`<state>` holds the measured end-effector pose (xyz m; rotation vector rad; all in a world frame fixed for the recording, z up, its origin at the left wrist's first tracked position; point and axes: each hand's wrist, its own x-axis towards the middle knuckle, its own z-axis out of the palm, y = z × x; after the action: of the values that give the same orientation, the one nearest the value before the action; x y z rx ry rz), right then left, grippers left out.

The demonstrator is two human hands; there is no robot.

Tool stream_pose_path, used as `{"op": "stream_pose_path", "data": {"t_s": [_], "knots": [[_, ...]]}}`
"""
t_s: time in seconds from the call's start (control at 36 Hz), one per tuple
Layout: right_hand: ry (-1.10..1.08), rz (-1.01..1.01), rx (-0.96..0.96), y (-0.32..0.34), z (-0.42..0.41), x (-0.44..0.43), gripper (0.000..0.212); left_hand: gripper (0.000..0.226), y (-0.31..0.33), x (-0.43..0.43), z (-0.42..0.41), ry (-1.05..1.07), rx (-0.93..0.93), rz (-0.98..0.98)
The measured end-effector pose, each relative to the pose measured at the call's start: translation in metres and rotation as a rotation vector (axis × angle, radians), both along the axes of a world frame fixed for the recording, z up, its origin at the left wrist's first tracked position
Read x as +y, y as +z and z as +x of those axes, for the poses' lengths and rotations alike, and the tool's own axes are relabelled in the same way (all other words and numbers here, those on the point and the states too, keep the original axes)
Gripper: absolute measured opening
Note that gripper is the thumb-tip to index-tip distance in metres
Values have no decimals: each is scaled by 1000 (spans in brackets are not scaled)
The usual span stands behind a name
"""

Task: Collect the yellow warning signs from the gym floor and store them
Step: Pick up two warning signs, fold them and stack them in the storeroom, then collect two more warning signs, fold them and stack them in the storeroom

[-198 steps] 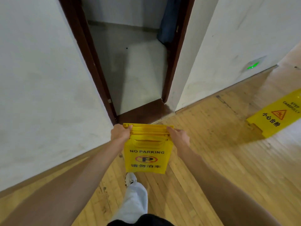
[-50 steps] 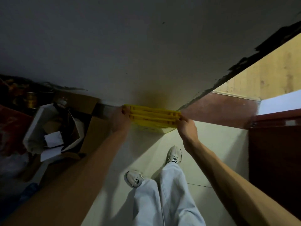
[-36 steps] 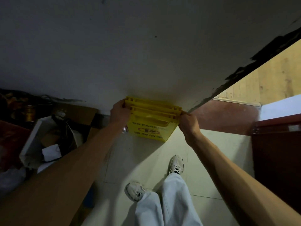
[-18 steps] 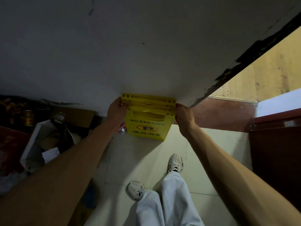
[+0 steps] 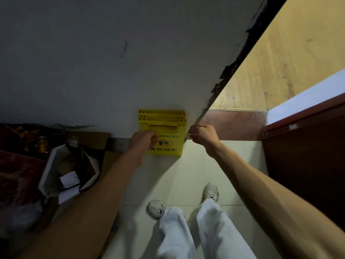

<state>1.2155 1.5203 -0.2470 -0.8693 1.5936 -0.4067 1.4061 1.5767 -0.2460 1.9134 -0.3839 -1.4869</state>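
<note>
Nearest us, loose pale trousers (image 5: 177,230) and two scuffed white trainers (image 5: 211,192) stand short of the yellow warning signs (image 5: 173,144), on smooth cream floor tiles (image 5: 186,174) with thin grout lines.

At the signs, the left hand (image 5: 142,141) lies over the front sign's left edge, just under the handle slot (image 5: 162,128), its fingers bent round that edge in a light hold. The right hand (image 5: 202,134) hangs just beside the signs' right edge with fingers curled. Whether they touch the plastic or grip anything we cannot tell.

The signs are folded flat and bunched as one stack, standing upright on the tiles with their backs against the wall (image 5: 130,62). We judge this batch all but stored: what is left is to let go and see that the stack does not slide. Whether more signs wait outside we cannot say; none shows in the strip of gym floor (image 5: 280,62) in view.

They are rigid, glossy yellow plastic with ribbed tops and black and red parking print. Left of them sit creased cardboard boxes (image 5: 93,139) and a white carton (image 5: 44,174) full of clutter. Behind them the wall is matt grey plaster, chipped dark along its corner. Right of the signs lies a polished red-brown threshold (image 5: 233,124), then a dark door (image 5: 308,165). Beyond lie pale wooden boards.
</note>
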Motion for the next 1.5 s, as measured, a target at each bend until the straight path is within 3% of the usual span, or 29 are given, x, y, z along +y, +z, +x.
{"op": "stream_pose_path", "data": {"t_s": [0.14,0.39,0.58,0.72,0.94,1.11,1.5], "knots": [[147,-11,-54,49,-14,3,18,24,54,4,-24,-154,-14,-68],[336,-83,-41,114,-88,-5,13,22,126,-2,-97,-395,-283,-143],[311,-132,-134,145,-214,-17,13,23,167,-18,-221,-404,-289,-200],[247,-191,-97,165,-315,-32,24,30,189,-47,-324,-370,-275,-243],[43,-252,-10,190,-430,-73,23,27,209,-92,-439,-537,-210,-288],[-55,-249,25,186,-469,-121,23,15,211,-154,-465,-522,-199,-316],[-94,-192,12,189,-434,-331,23,37,203,-386,-440,-399,-133,-279]]}}
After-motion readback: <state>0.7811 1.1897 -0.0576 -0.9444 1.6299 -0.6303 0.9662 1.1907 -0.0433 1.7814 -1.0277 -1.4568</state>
